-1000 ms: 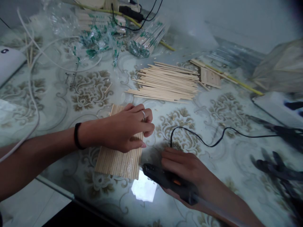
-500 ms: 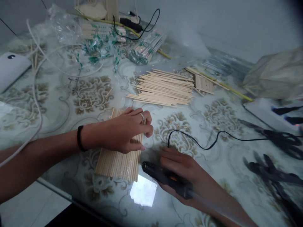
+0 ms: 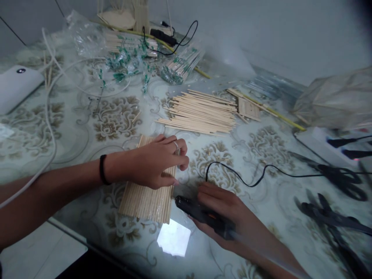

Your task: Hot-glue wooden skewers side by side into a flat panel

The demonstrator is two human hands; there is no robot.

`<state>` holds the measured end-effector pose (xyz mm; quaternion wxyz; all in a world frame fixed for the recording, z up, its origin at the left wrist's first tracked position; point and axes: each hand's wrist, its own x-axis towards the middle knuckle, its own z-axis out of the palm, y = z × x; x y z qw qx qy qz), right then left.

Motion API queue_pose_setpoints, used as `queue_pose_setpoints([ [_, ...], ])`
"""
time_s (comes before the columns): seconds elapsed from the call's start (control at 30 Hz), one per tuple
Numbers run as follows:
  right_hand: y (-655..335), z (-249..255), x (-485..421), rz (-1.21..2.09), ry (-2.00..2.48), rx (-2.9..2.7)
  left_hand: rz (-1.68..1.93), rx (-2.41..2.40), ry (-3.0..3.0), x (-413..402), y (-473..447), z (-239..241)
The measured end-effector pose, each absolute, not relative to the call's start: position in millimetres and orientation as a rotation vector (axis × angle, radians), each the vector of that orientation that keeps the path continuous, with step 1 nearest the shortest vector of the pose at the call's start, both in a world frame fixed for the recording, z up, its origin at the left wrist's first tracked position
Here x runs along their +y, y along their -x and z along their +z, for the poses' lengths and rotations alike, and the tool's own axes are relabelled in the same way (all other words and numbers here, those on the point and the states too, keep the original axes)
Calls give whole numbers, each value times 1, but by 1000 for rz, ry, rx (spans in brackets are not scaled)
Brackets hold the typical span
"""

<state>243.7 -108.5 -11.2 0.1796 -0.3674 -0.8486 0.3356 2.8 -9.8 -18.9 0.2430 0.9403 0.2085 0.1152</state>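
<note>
My left hand lies on a flat panel of wooden sticks set side by side on the patterned table. Its fingers are curled over the panel's right edge and press it down. My right hand is wrapped round a black glue gun. The gun's nozzle points left and sits just right of the panel's lower right edge. A black cord runs from near that hand toward the right.
A heap of loose wooden sticks lies beyond the panel. Plastic bags of sticks and wrappers are at the back. A white device sits far left, a power strip and black scissors at the right.
The view has shifted a little, tilting up. Both hands keep their hold; the glue gun nozzle has edged slightly away from the panel's corner.
</note>
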Motion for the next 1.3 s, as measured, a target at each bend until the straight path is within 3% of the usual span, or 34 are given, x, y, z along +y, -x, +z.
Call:
queue_pose_setpoints([
  [0.5, -245, -9, -110, 959, 1130, -2387, 360, 571, -2574, -9, -1, -25],
  [0.97, -248, -2, -85, 1274, 1249, -2412, 351, 627, -2463, -7, 1, -21],
  [1.3, -248, -3, -76, 1177, 1120, -2491, 361, 641, -2434, -7, -1, -22],
])
